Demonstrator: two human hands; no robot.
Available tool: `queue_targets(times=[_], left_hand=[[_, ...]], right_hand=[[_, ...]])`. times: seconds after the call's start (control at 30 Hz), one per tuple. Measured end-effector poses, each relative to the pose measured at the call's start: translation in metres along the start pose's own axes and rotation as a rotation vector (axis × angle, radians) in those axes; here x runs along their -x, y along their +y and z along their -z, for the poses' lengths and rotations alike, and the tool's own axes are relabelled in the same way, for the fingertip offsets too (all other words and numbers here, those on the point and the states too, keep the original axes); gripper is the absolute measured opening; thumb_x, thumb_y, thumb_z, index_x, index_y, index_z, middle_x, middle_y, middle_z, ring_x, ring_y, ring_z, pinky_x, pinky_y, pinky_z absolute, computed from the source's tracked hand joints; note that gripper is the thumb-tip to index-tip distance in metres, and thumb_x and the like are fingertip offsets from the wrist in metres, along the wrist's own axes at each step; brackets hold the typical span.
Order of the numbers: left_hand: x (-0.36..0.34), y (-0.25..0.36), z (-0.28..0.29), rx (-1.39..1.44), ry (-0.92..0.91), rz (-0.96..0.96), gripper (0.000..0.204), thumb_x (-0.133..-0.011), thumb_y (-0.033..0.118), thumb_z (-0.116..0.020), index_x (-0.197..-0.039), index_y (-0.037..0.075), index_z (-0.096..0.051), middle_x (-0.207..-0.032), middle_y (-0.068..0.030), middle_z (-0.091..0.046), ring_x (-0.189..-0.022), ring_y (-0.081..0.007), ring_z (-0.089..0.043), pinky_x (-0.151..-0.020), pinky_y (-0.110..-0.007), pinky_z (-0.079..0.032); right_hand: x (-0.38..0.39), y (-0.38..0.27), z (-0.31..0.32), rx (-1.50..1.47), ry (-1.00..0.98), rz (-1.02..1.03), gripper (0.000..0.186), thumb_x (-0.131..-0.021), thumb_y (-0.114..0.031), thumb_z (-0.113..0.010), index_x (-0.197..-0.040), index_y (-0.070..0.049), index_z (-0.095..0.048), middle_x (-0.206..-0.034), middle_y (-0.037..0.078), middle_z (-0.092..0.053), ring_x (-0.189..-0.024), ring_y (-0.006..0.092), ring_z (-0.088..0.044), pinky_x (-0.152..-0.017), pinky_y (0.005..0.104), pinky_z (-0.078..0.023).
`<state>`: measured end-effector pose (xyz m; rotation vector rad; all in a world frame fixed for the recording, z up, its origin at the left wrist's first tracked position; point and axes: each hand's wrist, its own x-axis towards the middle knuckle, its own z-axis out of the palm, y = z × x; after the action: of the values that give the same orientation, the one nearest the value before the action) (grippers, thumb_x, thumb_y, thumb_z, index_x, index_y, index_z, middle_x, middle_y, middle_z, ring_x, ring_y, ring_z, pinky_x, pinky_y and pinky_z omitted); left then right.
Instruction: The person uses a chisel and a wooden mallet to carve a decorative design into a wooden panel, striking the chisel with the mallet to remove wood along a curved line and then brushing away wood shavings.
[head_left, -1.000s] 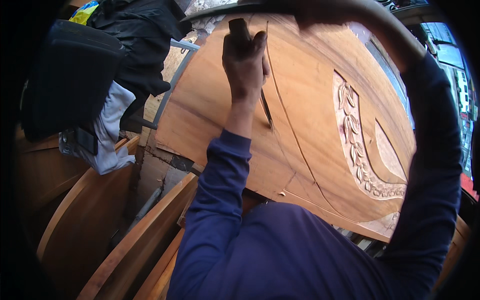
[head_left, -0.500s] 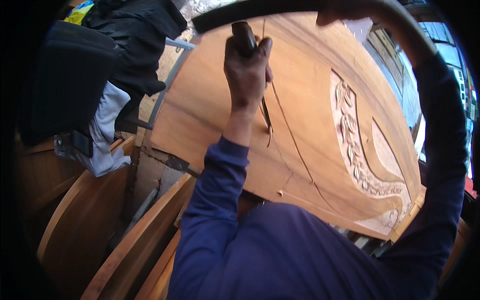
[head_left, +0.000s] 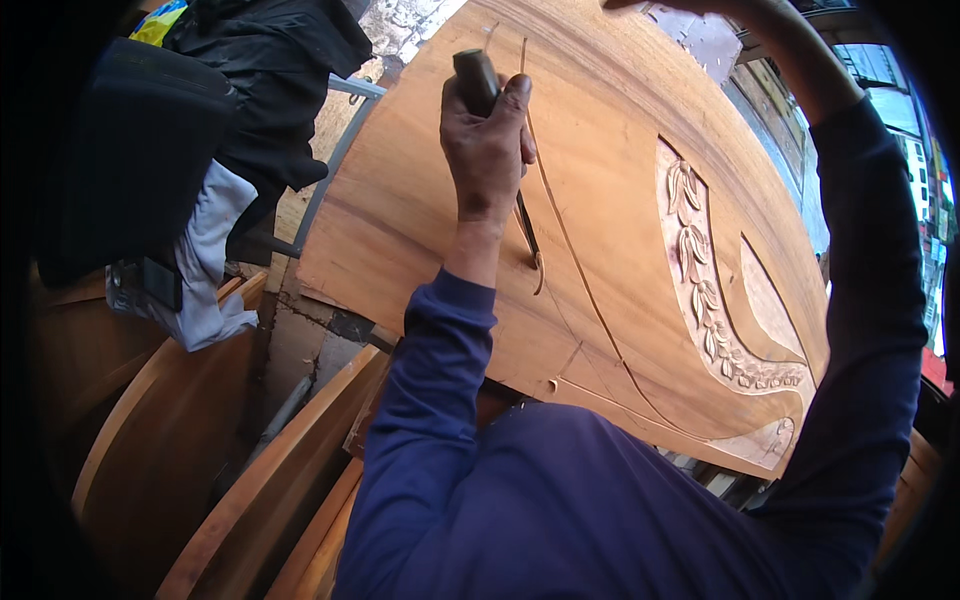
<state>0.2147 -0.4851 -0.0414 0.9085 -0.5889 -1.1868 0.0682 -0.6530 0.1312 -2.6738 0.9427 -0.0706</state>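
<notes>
Our left hand [head_left: 484,160] is gripping a chisel [head_left: 476,82], its slant possibly risking skids across the panel [head_left: 600,210]; right hand [head_left: 738,8] cropped, grip unclear.

"What is the person wearing?"
"A plain navy top [head_left: 590,500], softly creased."
"And the arms?"
"Long sleeves, also blue. Left of the top's front, the left sleeve [head_left: 425,400] bunches into wrinkles below a close-fitting cuff [head_left: 462,288]. Right of it, the right sleeve [head_left: 865,300] looks darker, almost black in places."
</notes>
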Motion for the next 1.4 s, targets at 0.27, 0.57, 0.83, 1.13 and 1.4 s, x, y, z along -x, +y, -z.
queue_targets(times=[0.27, 0.57, 0.83, 1.13, 1.4], left_hand=[[0.006, 0.001, 0.001, -0.071, 0.035, -0.006, 0.025, -0.099, 0.022, -0.076, -0.099, 0.009, -0.055, -0.062, 0.0029, -0.051, -0.043, -0.0056, -0.046, -0.041, -0.022, -0.037], [0.006, -0.003, -0.01, -0.026, -0.003, -0.002, 0.026, -0.101, 0.026, -0.076, -0.102, 0.011, -0.055, -0.057, 0.0038, -0.049, -0.042, -0.0047, -0.044, -0.038, -0.021, -0.029], [0.018, 0.001, -0.007, -0.055, 0.009, -0.025, 0.025, -0.101, 0.024, -0.075, -0.104, 0.009, -0.055, -0.059, 0.0031, -0.051, -0.043, -0.0047, -0.044, -0.04, -0.021, -0.03], [0.026, -0.003, 0.002, -0.125, 0.069, -0.038, 0.031, -0.099, 0.025, -0.077, -0.109, 0.008, -0.054, -0.06, 0.0026, -0.051, -0.043, -0.0049, -0.046, -0.039, -0.02, -0.032], [0.026, -0.007, -0.016, 0.013, 0.009, 0.018, 0.027, -0.099, 0.022, -0.076, -0.108, 0.009, -0.054, -0.059, 0.0031, -0.05, -0.042, -0.0052, -0.046, -0.038, -0.021, -0.032]], right_hand=[[0.007, -0.035, -0.01, -0.435, 0.165, -0.401, 0.083, -0.081, -0.003, -0.076, -0.157, -0.012, -0.043, -0.104, 0.014, -0.071, -0.081, 0.0221, -0.069, -0.072, 0.0369, -0.059], [0.0, 0.003, 0.023, -0.461, 0.387, -0.604, 0.088, -0.085, -0.019, -0.082, -0.162, -0.022, -0.041, -0.1, 0.009, -0.071, -0.081, 0.0191, -0.068, -0.061, 0.0326, -0.056], [0.01, -0.03, 0.022, 0.021, -0.197, -0.229, 0.097, -0.078, -0.002, -0.082, -0.163, -0.015, -0.037, -0.152, 0.018, -0.056, -0.138, 0.032, -0.053, -0.115, 0.046, -0.046], [0.01, -0.048, -0.01, -0.203, -0.177, -0.191, 0.092, -0.082, -0.01, -0.08, -0.163, -0.022, -0.038, -0.134, 0.013, -0.064, -0.111, 0.0254, -0.063, -0.093, 0.0393, -0.052], [0.025, -0.032, 0.026, -0.345, 0.456, -0.483, 0.084, -0.082, -0.016, -0.083, -0.156, -0.007, -0.044, -0.107, 0.012, -0.072, -0.082, 0.0209, -0.07, -0.065, 0.0324, -0.057]])
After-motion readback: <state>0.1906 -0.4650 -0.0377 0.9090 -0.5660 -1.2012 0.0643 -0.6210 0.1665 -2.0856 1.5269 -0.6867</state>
